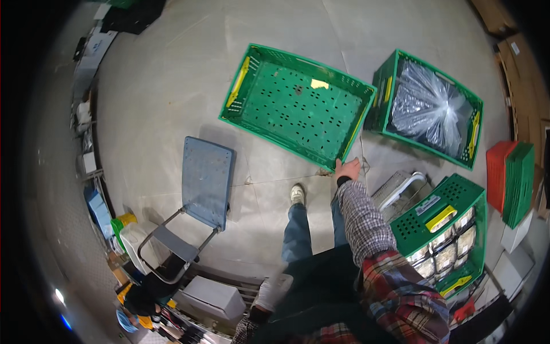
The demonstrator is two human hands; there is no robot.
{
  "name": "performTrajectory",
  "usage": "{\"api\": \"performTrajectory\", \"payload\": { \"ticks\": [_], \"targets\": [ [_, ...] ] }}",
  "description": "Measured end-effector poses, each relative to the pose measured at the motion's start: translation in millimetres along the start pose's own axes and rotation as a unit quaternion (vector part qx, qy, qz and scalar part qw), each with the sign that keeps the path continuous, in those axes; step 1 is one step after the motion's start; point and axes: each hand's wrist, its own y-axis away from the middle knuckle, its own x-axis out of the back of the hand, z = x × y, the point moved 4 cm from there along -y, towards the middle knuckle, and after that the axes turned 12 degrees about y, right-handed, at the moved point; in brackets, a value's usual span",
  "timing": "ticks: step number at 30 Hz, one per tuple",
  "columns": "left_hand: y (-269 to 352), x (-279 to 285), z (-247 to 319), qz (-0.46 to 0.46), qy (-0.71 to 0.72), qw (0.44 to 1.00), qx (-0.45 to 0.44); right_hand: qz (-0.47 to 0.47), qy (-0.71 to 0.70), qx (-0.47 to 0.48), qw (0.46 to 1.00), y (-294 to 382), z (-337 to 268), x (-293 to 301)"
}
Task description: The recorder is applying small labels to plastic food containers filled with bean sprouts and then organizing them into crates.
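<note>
My bare right hand [349, 168] is at the near right corner of a green plastic crate [296, 107] with yellow handles. The thumb meets the rim and the fingers are spread outside it; whether they grip is unclear. Inside the crate lies only a torn yellowish scrap [319, 84]. My left hand [274, 292], in a white glove, hangs blurred beside my dark apron, close to a white box [213, 297]; its fingers cannot be made out.
A green crate with a clear plastic bag [429, 105] stands to the right. Nearer is a tilted green crate [455, 193] of packed food trays, beside a metal-framed basket [399, 193]. A blue platform trolley [207, 182] stands left. Red folded crates [500, 176] and cardboard boxes [526, 81] line the right.
</note>
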Motion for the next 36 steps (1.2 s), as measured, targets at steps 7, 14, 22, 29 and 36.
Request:
{"api": "performTrajectory", "payload": {
  "ticks": [7, 14, 22, 29, 36],
  "targets": [
    [-51, 12, -38, -0.048, -0.025, 0.998, -0.016, -0.137, 0.008, 0.038, 0.990, -98, 10, -55],
    [-96, 73, -46, -0.021, -0.129, 0.977, -0.166, 0.027, -0.070, 0.039, 0.996, 0, -46, 25],
    [-136, 141, 75, 0.163, -0.218, 0.881, -0.387, 0.278, -0.252, 0.122, 0.919, 198, -164, 275],
    [-63, 70, 36, -0.157, -0.351, 0.803, -0.455, 0.267, -0.214, 0.205, 0.917, 344, -30, 444],
    [95, -17, 50, -0.159, -0.234, 0.695, -0.661, 0.300, -0.318, 0.188, 0.879, 451, 170, 561]
  ]
}}
